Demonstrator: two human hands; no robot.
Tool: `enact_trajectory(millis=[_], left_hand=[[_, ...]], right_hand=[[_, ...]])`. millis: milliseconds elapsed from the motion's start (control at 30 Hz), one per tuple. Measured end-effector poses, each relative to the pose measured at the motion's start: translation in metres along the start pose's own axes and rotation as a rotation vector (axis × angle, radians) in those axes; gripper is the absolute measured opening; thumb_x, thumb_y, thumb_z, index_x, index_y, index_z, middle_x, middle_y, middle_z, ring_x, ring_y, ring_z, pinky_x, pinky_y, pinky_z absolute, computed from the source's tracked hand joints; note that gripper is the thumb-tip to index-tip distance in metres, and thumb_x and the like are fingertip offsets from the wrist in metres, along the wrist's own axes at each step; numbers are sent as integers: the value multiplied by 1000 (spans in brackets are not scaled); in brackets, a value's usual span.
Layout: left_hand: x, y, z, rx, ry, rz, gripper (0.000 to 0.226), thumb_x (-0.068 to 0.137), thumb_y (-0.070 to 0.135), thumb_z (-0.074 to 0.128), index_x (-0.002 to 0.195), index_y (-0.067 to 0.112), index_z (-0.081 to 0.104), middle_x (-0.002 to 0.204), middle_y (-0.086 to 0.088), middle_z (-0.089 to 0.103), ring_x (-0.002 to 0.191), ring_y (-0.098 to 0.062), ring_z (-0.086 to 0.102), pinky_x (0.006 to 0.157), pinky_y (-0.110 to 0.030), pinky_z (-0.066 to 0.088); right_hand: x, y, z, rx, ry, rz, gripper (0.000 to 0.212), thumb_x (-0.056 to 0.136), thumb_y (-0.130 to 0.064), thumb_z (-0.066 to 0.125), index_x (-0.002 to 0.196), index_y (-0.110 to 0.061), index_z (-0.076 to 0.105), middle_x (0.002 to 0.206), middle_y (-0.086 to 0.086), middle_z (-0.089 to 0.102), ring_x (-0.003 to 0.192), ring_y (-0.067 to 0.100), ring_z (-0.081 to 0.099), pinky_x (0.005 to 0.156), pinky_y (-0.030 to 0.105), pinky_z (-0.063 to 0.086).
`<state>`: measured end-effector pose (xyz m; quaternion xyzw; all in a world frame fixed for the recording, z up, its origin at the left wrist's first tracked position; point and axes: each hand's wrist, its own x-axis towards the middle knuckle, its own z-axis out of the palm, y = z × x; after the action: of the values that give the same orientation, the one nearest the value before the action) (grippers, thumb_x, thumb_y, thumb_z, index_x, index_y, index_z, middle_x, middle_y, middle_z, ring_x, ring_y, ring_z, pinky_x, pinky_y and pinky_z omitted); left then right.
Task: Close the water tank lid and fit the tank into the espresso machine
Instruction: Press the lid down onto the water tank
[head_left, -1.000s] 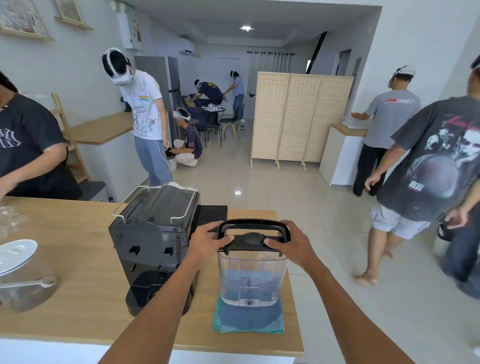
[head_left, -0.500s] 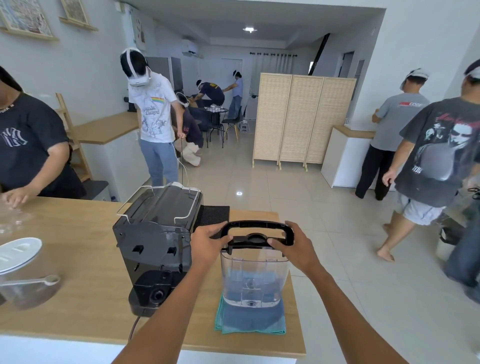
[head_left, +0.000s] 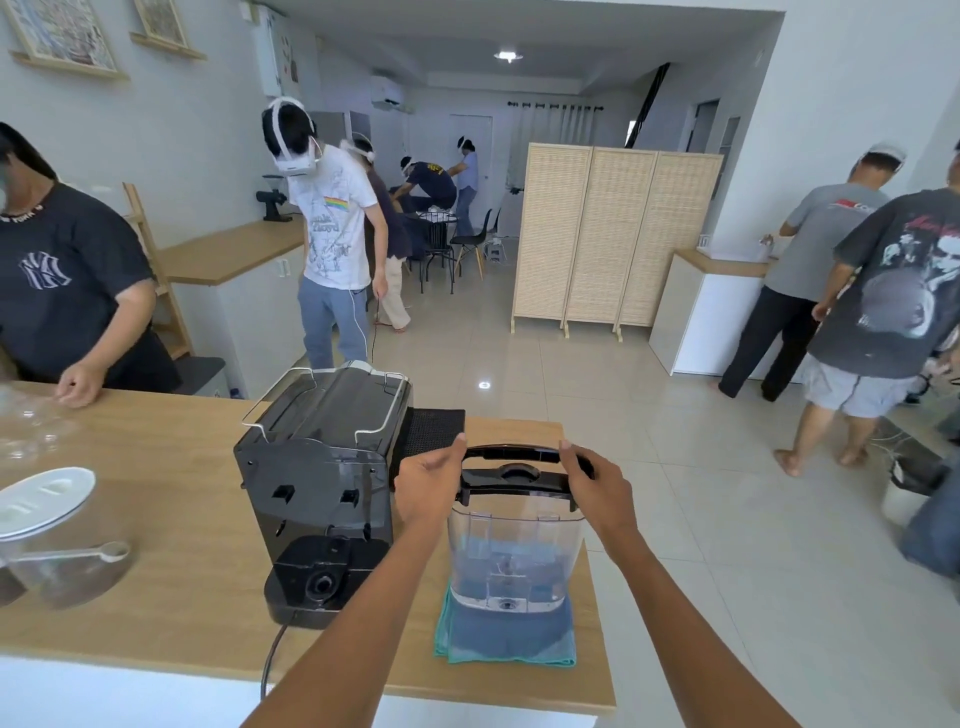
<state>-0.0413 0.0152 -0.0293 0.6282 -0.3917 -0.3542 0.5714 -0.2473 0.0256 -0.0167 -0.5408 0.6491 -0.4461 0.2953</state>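
Note:
A clear plastic water tank (head_left: 511, 556) stands upright on a folded teal cloth (head_left: 506, 636) near the counter's right end. Its black lid (head_left: 514, 478) lies flat on the tank's top, with a black handle (head_left: 511, 452) raised behind it. My left hand (head_left: 428, 480) grips the lid's left end and my right hand (head_left: 597, 486) grips its right end. The black espresso machine (head_left: 317, 467) stands just left of the tank, its back toward me, with the empty tank base (head_left: 324, 577) at the bottom.
The wooden counter (head_left: 156, 545) holds a clear jar with a white lid (head_left: 41, 501) and a scoop at the left. A black mat (head_left: 434, 431) lies behind the machine. A person's hand (head_left: 78, 382) rests on the counter's far left. Several people stand around the room.
My hands stay on the lid ends; the tank has not moved from the cloth. My view has shifted slightly, and the people in the room have walked on.

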Motion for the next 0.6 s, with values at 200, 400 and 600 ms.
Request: enact_trajectory(millis=[200, 400, 600], left_hand=[[-3, -1, 0, 99, -239, -7, 47, 99, 48, 51, 140, 26, 59, 82, 26, 56, 73, 11, 48, 82, -24, 38], [0, 2, 1, 72, -349, 2, 54, 99, 46, 52, 150, 31, 45, 151, 8, 50, 140, -15, 44, 114, -33, 30], [-4, 2, -1, 64, -406, 25, 52, 102, 44, 47, 153, 39, 37, 157, 10, 42, 146, -15, 36, 118, -36, 25]], right_hand=[[1, -1, -2, 50, -37, 45, 58, 94, -58, 52, 144, -29, 54, 142, 1, 59, 69, -5, 55, 68, 9, 37], [2, -1, -5, 63, -114, 61, 60, 95, -58, 49, 149, -33, 42, 120, -3, 64, 87, 7, 61, 94, 26, 37], [5, 8, -5, 65, -165, 21, 58, 98, -53, 47, 153, -39, 33, 127, 6, 66, 96, 10, 57, 88, 23, 41]])
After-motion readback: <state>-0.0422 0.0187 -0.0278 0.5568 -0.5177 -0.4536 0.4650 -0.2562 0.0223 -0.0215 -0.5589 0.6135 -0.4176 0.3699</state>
